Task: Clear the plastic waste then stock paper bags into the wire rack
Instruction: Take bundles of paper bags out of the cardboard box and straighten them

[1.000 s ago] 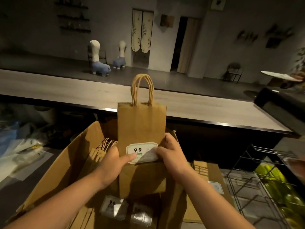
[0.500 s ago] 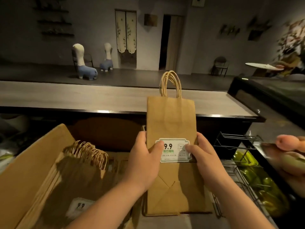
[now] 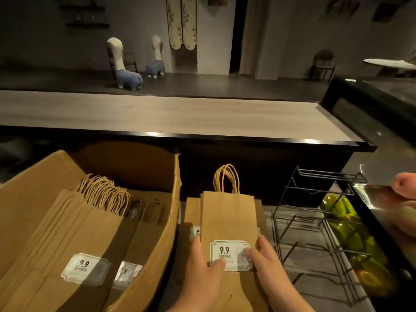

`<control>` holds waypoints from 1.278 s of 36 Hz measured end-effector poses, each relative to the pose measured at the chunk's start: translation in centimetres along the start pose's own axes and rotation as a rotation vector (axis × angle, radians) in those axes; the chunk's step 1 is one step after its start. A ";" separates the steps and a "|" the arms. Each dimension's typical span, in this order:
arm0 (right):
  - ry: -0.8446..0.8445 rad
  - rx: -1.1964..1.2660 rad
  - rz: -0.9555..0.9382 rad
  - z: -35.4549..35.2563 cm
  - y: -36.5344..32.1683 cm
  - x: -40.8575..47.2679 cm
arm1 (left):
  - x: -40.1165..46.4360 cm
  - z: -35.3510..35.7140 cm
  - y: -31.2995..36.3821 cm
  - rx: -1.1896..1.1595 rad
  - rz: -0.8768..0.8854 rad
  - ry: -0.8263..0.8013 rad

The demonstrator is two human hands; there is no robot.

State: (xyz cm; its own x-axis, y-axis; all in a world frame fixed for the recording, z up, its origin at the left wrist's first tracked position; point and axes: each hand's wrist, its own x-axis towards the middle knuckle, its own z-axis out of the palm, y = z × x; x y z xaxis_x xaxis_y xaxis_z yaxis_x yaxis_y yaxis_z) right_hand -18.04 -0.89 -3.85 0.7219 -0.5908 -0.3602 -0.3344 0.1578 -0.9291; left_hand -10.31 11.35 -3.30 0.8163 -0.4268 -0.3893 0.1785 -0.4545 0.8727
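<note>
Both hands hold one paper bag (image 3: 228, 219) by its edges, the left hand (image 3: 203, 270) with its thumb on the white price label (image 3: 229, 255), the right hand (image 3: 269, 260) with fingers curled round the other side. More bags lie beneath it, mostly hidden. Left of the left hand, an open cardboard box (image 3: 157, 221) holds stacked bags, its near end cut off. Right of the right hand stands the wire rack (image 3: 315, 221) with open slots. A blurred shape at the far right edge is unreadable.

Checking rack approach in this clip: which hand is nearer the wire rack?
Right. The right hand grips the paper bag's edge facing the wire rack; the left hand grips the far edge, beside the cardboard box.
</note>
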 end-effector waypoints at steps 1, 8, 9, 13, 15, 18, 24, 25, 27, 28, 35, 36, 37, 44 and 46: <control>-0.004 -0.029 0.004 0.3 0.3 0.5 | 0.7 0.0 -0.4 0.001 -0.020 0.010; 0.070 -0.337 0.025 3.2 0.8 7.1 | 6.7 0.1 -0.4 0.228 -0.074 0.133; 0.087 -0.360 0.017 3.6 0.7 8.0 | 7.6 0.2 -0.4 0.263 -0.083 0.141; 0.073 -0.433 0.026 5.2 -0.4 9.9 | 10.1 0.4 -0.6 0.301 -0.113 0.180; 0.035 -0.448 0.040 5.7 -0.7 10.6 | 10.9 0.5 -0.8 0.271 -0.116 0.204; -0.036 -0.456 0.092 6.6 -0.6 11.5 | 11.9 0.4 -1.5 0.257 -0.124 0.282; -0.133 -0.470 0.157 6.8 -0.3 12.0 | 13.1 1.5 -2.9 0.266 -0.091 0.475; -0.146 -0.460 0.155 6.7 -0.3 12.0 | 13.3 1.6 -2.8 0.263 -0.121 0.481; -0.170 -0.409 0.119 6.2 -0.4 11.7 | 13.3 1.6 -2.9 0.204 -0.217 0.453; -0.166 -0.380 0.092 5.8 -0.4 11.5 | 13.3 1.4 -3.0 0.264 -0.226 0.413; 0.188 -0.541 0.030 0.3 2.9 11.8 | 14.9 1.5 -3.7 0.448 -0.210 0.366; 0.204 -0.560 0.079 -0.2 3.6 12.0 | 14.8 1.5 -3.7 0.459 -0.208 0.366; 0.210 -0.584 0.122 -0.5 4.3 12.2 | 14.9 1.8 -3.9 0.453 -0.201 0.369; 0.258 -0.667 0.205 -1.0 5.3 12.9 | 15.2 2.2 -4.7 0.495 -0.183 0.315; 0.263 -0.672 0.201 -1.0 5.1 13.1 | 15.1 2.1 -4.8 0.473 -0.160 0.256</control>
State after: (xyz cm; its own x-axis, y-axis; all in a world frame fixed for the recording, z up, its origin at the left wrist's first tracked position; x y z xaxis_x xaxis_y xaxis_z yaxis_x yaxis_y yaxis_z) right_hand -10.89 -8.58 -13.20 0.4680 -0.7843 -0.4072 -0.8033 -0.1853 -0.5661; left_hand -0.04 5.44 -13.96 0.9171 -0.1471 -0.3705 0.0932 -0.8246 0.5581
